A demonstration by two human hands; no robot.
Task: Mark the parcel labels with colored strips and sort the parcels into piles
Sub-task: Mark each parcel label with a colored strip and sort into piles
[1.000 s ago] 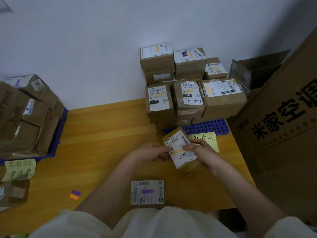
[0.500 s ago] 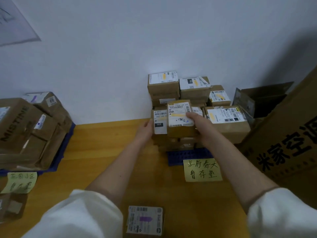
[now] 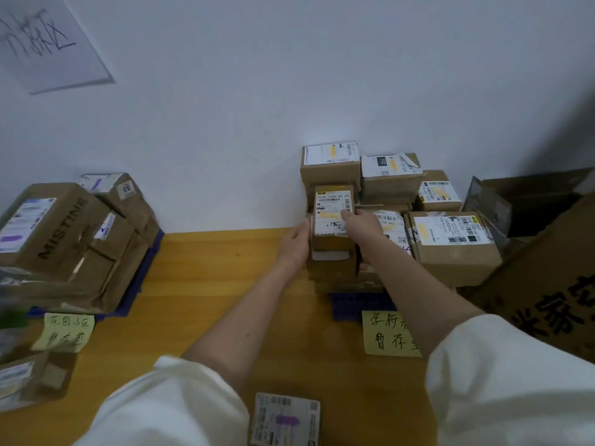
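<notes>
Nearest, behind both hands, a purple-marked parcel (image 3: 285,420) lies on the wooden table (image 3: 206,284). Bare tabletop stretches left of the left hand (image 3: 294,241). Left and right hand (image 3: 362,225) clasp a yellow-marked parcel (image 3: 333,217) atop the right pile (image 3: 450,239), against the wall (image 3: 257,107).

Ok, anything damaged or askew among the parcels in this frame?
Yes: in the right pile, the label on the parcel marked 102 is torn and peeling at its right corner. The left pile slumps, its boxes tilted and creased. The yellow-marked parcel held by both hands sits square.
</notes>
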